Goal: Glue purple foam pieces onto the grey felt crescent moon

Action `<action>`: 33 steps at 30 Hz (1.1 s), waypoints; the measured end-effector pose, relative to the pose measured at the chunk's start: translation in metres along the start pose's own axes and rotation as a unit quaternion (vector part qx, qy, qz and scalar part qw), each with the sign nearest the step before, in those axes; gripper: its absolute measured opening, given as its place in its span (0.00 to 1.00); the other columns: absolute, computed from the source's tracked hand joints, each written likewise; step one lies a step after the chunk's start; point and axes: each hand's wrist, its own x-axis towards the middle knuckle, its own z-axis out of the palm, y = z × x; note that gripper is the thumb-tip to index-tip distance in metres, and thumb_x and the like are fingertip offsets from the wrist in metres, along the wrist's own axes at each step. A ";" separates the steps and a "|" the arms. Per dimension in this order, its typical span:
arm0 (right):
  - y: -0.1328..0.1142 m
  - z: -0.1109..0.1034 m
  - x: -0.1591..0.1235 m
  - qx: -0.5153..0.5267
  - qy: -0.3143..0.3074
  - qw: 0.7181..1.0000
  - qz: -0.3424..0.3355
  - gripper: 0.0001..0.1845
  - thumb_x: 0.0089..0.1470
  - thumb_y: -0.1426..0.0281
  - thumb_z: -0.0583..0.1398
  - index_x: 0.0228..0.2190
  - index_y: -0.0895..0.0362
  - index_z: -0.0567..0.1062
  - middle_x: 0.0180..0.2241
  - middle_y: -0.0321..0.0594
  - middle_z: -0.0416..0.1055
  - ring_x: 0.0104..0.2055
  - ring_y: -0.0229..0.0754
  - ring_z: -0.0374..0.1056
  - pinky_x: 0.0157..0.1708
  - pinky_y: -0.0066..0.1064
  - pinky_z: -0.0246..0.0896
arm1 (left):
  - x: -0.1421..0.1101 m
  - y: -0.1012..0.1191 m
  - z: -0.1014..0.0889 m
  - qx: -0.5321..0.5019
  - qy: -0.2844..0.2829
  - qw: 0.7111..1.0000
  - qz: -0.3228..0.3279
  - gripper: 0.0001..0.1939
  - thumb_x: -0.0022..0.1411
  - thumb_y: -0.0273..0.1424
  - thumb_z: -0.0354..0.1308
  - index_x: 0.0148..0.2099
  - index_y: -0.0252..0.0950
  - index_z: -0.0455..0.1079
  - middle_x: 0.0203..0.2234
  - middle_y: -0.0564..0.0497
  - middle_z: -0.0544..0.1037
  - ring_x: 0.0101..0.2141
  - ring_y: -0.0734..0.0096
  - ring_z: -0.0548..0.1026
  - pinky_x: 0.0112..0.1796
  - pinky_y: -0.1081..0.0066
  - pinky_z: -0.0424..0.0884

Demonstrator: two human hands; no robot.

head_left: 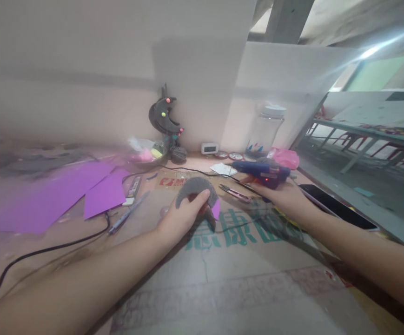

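Observation:
My left hand [184, 211] grips a grey crescent moon piece [189, 186], the thumb pressed on its face. A bit of purple paper [216, 210] shows at the moon's right side. Toward the back right, my right hand [280, 190] is closed round a dark blue hot glue gun [259, 171], its nozzle pointing left and a small red light lit on its side. Some of the right fingers are hidden behind the gun. Small pink-handled thread snips [235, 193] lie between the two hands.
Purple sheets [104, 195], a pen [128, 214] and a black cable [48, 251] lie on the left. A decorated moon stand [162, 116], bowl [149, 156], small clock [209, 148] and clear jar [262, 132] stand behind. A phone [337, 207] lies right.

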 end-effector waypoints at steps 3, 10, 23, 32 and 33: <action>0.000 0.006 -0.024 -0.012 -0.003 1.000 0.019 0.12 0.52 0.57 0.63 0.33 0.53 0.78 0.36 0.42 0.80 0.42 0.53 0.76 0.46 0.44 0.71 | -0.002 0.002 0.001 -0.018 -0.016 1.000 0.007 0.26 0.59 0.52 0.49 0.24 0.39 0.73 0.21 0.50 0.79 0.30 0.61 0.75 0.35 0.67 0.70; -0.006 0.008 -0.046 -0.023 -0.129 0.991 -0.037 0.12 0.54 0.56 0.62 0.32 0.51 0.75 0.33 0.39 0.78 0.37 0.48 0.75 0.37 0.35 0.72 | -0.001 0.002 -0.002 0.000 0.010 0.999 0.036 0.23 0.60 0.53 0.52 0.31 0.39 0.74 0.26 0.53 0.81 0.35 0.61 0.77 0.43 0.68 0.68; -0.005 0.014 -0.051 -0.043 -0.125 0.991 0.000 0.17 0.48 0.52 0.65 0.28 0.52 0.75 0.26 0.38 0.75 0.30 0.47 0.72 0.28 0.34 0.69 | -0.004 0.008 -0.006 0.051 0.026 0.998 0.030 0.22 0.59 0.52 0.53 0.31 0.40 0.74 0.27 0.53 0.80 0.36 0.61 0.76 0.45 0.66 0.67; -0.005 0.016 -0.048 -0.055 -0.137 0.989 -0.004 0.16 0.49 0.52 0.65 0.26 0.52 0.75 0.25 0.38 0.74 0.30 0.48 0.73 0.27 0.34 0.68 | -0.006 0.011 -0.006 0.063 0.013 0.998 0.024 0.21 0.60 0.51 0.53 0.30 0.40 0.73 0.26 0.53 0.79 0.34 0.62 0.76 0.43 0.67 0.67; -0.005 0.016 -0.048 -0.053 -0.140 0.989 -0.001 0.16 0.49 0.53 0.65 0.25 0.52 0.75 0.25 0.38 0.74 0.30 0.47 0.73 0.27 0.34 0.68 | -0.005 0.011 -0.006 0.063 0.011 0.998 0.025 0.21 0.60 0.51 0.53 0.30 0.40 0.74 0.27 0.53 0.79 0.34 0.62 0.76 0.43 0.67 0.67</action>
